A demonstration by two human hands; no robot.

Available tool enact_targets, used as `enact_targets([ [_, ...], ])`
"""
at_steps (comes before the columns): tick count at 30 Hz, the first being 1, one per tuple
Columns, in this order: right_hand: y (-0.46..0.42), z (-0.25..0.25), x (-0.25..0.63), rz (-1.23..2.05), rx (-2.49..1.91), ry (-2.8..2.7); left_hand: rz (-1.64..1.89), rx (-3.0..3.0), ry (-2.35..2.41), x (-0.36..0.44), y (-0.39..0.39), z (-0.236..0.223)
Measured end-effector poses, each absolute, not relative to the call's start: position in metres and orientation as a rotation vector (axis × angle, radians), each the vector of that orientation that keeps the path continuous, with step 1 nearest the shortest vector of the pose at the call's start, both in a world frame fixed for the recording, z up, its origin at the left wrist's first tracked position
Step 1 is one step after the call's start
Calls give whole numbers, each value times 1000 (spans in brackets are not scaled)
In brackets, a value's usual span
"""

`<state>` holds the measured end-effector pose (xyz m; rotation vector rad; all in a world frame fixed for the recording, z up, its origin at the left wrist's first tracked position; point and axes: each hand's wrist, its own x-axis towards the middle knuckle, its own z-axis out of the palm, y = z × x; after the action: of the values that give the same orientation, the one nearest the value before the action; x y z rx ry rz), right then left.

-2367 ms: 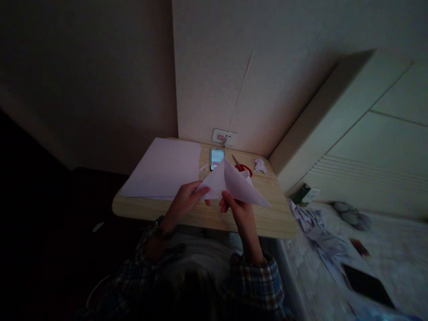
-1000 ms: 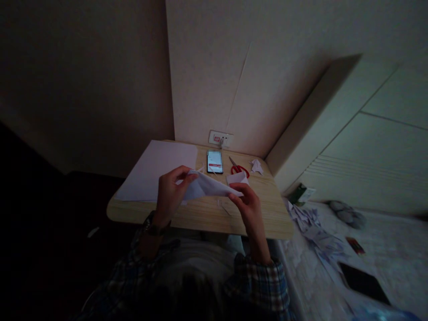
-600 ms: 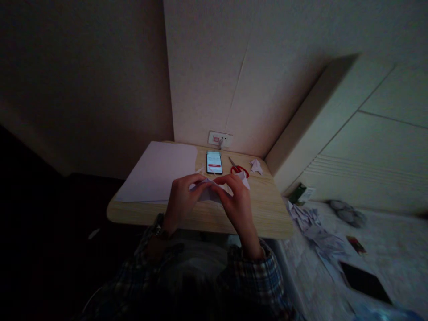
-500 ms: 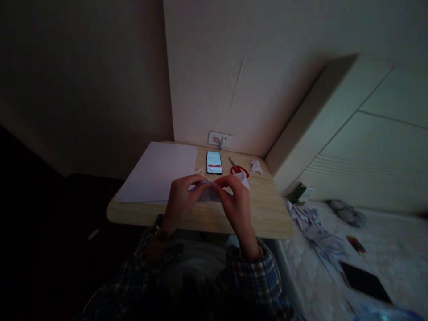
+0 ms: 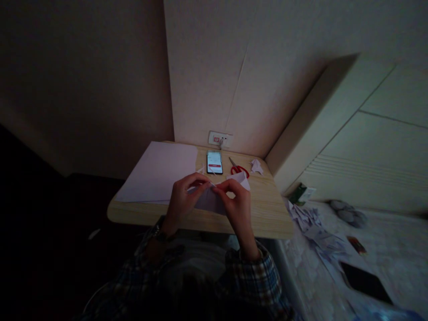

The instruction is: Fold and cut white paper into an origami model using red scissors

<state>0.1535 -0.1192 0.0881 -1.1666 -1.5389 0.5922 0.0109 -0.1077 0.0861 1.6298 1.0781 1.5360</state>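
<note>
My left hand [image 5: 187, 192] and my right hand [image 5: 234, 196] pinch the top edge of a white sheet of paper [image 5: 210, 203] over the front of the small wooden table. Their fingertips nearly meet at that edge, and the sheet hangs below them. Behind my right hand lies another piece of folded white paper [image 5: 240, 178]. Just beyond it are red-handled scissors [image 5: 238, 169], with a small folded paper shape [image 5: 257, 166] to their right. A phone [image 5: 214, 162] with a lit screen lies past my fingers.
A stack of large white paper [image 5: 157, 171] covers the left of the table [image 5: 267, 214]. A wall socket [image 5: 220, 139] with a plug sits behind. On the bed at right are crumpled papers [image 5: 321, 234], a dark tablet-like object [image 5: 365, 281] and a grey bundle [image 5: 347, 213].
The held sheet has swung down and shows more of its face below my fingers. My hands stay nearly in place, and more of the folded paper behind my right hand shows.
</note>
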Motion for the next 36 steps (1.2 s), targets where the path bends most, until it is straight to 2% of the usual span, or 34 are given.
enact_targets([
  [22, -119, 80, 164, 696, -1208, -1634, 1618, 1526, 1218, 2, -106, 88],
  [36, -125, 92, 164, 730, -1212, -1510, 1446, 1450, 1120, 4, -105, 88],
])
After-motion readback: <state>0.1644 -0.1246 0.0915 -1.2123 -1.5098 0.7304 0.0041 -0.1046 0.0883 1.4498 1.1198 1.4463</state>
